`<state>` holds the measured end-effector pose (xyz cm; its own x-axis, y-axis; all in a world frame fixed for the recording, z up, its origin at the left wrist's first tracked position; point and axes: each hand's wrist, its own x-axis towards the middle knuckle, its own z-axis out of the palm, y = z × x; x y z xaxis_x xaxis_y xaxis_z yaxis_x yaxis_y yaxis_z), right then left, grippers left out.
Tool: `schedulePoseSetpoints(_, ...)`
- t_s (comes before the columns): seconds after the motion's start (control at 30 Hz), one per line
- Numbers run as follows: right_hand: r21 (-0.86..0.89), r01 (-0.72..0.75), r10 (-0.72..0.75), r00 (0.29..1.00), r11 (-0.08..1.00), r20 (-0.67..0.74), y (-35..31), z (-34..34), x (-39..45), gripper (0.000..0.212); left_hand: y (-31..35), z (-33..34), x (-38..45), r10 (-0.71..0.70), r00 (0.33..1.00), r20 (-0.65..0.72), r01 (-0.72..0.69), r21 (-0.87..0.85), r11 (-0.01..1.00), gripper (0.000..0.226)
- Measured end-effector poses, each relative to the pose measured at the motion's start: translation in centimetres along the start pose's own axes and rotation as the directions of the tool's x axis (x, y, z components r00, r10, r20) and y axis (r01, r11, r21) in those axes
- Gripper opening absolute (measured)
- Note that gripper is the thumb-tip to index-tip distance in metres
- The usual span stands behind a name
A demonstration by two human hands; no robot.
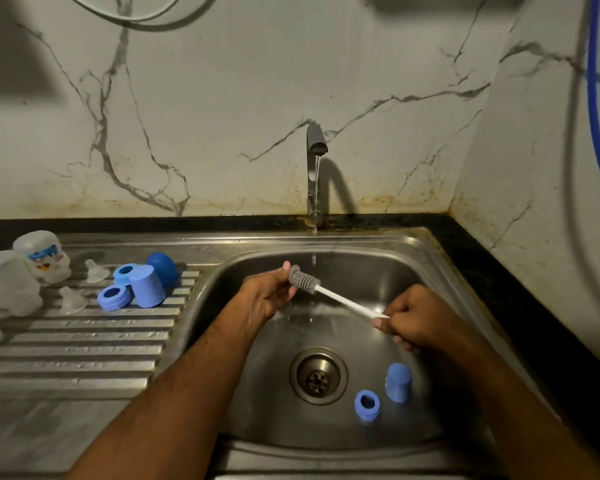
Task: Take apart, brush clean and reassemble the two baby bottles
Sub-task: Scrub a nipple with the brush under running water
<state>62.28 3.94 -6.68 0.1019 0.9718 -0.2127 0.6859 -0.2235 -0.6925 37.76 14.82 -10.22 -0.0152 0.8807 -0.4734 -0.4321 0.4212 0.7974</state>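
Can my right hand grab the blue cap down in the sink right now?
Probably not yet: the right hand grips the bottle brush. The blue cap itself stands uncovered just below it.

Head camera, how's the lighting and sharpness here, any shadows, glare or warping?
Head view: dim and warm; the tap throws a hard shadow rightward on the marble wall; soft glare on the sink rim; wide-angle bending curves the draining board and blurs the clear bottles at the left edge; both hands and the brush are reasonably sharp.
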Motion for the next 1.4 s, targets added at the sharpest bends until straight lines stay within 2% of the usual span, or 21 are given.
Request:
schedulePoseSetpoints(0.23, -0.034, 0.142, -0.143, 0.989, 0.989, -0.038, 0.0, 0.6, 0.3, 0.024, 0.4, 0.3, 0.3, 0.036, 0.999, 0.027, -0.037, 0.036, 0.999, 0.007)
schedulePoseSetpoints(0.4, 0.290, -0.086, 0.030, 0.981, 0.953, 0.193, -1.0, 0.9, -0.3, 0.030, 0.9, 0.2, 0.0, 0.059, 0.993, 0.101, -0.066, 0.068, 0.996, 0.025)
schedulePoseSetpoints(0.47, 0.289, -0.063, 0.016, 0.986, 0.955, 0.163, -1.1, 0.5, -0.5, 0.028, 1.1, 0.0, 0.1, 0.018, 0.992, 0.124, -0.025, 0.056, 0.998, 0.029)
schedulePoseSetpoints(0.53, 0.068, 0.071, -0.072, 0.997, 0.995, 0.018, -1.2, 0.6, -0.6, 0.021, 1.1, 0.1, 0.0, -0.062, 0.993, 0.096, 0.057, 0.054, 0.997, 0.021)
schedulePoseSetpoints(0.63, -0.404, 0.188, -0.266, 0.953, 0.895, -0.148, -1.8, 1.1, -0.6, 0.019, 0.7, 0.2, 0.0, -0.129, 0.991, 0.037, 0.128, 0.028, 0.991, 0.022)
schedulePoseSetpoints(0.7, -0.445, 0.194, -0.298, 0.938, 0.874, -0.175, -2.0, 1.5, -0.4, 0.026, 0.6, 0.1, 0.3, -0.102, 0.994, 0.032, 0.103, -0.029, 0.994, 0.021)
schedulePoseSetpoints(0.77, -0.439, 0.206, -0.311, 0.933, 0.874, -0.183, -2.3, 1.7, -0.4, 0.021, 0.7, 0.1, 0.5, -0.064, 0.995, 0.072, 0.069, -0.079, 0.995, 0.010)
schedulePoseSetpoints(0.8, -0.369, 0.208, -0.290, 0.940, 0.906, -0.182, -2.3, 1.7, -0.4, 0.020, 0.7, 0.1, 0.4, -0.050, 0.993, 0.107, 0.063, -0.119, 0.991, 0.008)
schedulePoseSetpoints(0.87, 0.065, 0.088, -0.082, 0.993, 0.994, -0.083, -2.4, 1.5, -0.3, 0.022, 0.9, 0.3, 0.3, -0.021, 0.981, 0.193, 0.071, -0.257, 0.964, 0.013)
schedulePoseSetpoints(0.9, 0.303, -0.034, 0.018, 0.998, 0.952, 0.057, -2.4, 1.3, -0.4, 0.023, 1.1, 0.5, 0.2, -0.003, 0.972, 0.236, 0.079, -0.313, 0.946, 0.017)
schedulePoseSetpoints(0.93, 0.440, -0.137, 0.062, 0.982, 0.887, 0.181, -2.4, 1.1, -0.5, 0.024, 1.2, 0.5, 0.2, 0.008, 0.964, 0.265, 0.084, -0.334, 0.939, 0.020)
schedulePoseSetpoints(1.0, 0.476, -0.176, 0.077, 0.972, 0.862, 0.221, -2.2, 0.8, -0.7, 0.025, 1.2, 0.7, 0.0, -0.013, 0.966, 0.259, 0.089, -0.281, 0.956, 0.021)
schedulePoseSetpoints(1.03, 0.397, -0.109, 0.058, 0.989, 0.911, 0.137, -2.0, 0.9, -0.8, 0.023, 1.1, 0.8, 0.0, -0.048, 0.974, 0.221, 0.097, -0.218, 0.971, 0.020)
schedulePoseSetpoints(1.1, -0.039, 0.085, -0.089, 0.991, 0.996, -0.098, -1.8, 0.9, -0.9, 0.017, 0.6, 0.9, -0.2, -0.115, 0.988, 0.105, 0.121, -0.055, 0.991, 0.017)
schedulePoseSetpoints(1.17, -0.413, 0.198, -0.288, 0.943, 0.889, -0.167, -1.8, 1.0, -0.9, 0.014, 0.2, 0.7, -0.3, -0.141, 0.989, 0.044, 0.140, 0.010, 0.990, 0.023)
schedulePoseSetpoints(1.2, -0.450, 0.222, -0.330, 0.927, 0.865, -0.176, -2.0, 1.3, -0.9, 0.014, 0.2, 0.6, -0.2, -0.132, 0.991, 0.038, 0.132, 0.003, 0.991, 0.022)
schedulePoseSetpoints(1.27, -0.346, 0.217, -0.288, 0.943, 0.913, -0.169, -2.2, 1.7, -0.8, 0.016, 0.3, 0.7, -0.2, -0.093, 0.992, 0.081, 0.096, -0.037, 0.995, 0.013)
schedulePoseSetpoints(1.3, -0.148, 0.159, -0.181, 0.973, 0.976, -0.145, -2.4, 1.7, -0.7, 0.018, 0.5, 0.8, -0.3, -0.068, 0.990, 0.123, 0.079, -0.085, 0.993, 0.010)
schedulePoseSetpoints(1.33, 0.114, 0.046, -0.041, 0.998, 0.992, -0.052, -2.5, 1.5, -0.7, 0.020, 0.6, 0.8, -0.4, -0.044, 0.984, 0.174, 0.071, -0.149, 0.986, 0.010)
schedulePoseSetpoints(1.37, 0.338, -0.091, 0.062, 0.994, 0.937, 0.093, -2.6, 1.2, -0.8, 0.022, 0.9, 1.0, -0.6, -0.021, 0.973, 0.231, 0.075, -0.229, 0.971, 0.013)
schedulePoseSetpoints(1.4, 0.461, -0.187, 0.094, 0.972, 0.867, 0.217, -2.5, 0.7, -0.9, 0.025, 1.0, 1.1, -0.8, 0.001, 0.959, 0.282, 0.085, -0.290, 0.953, 0.018)
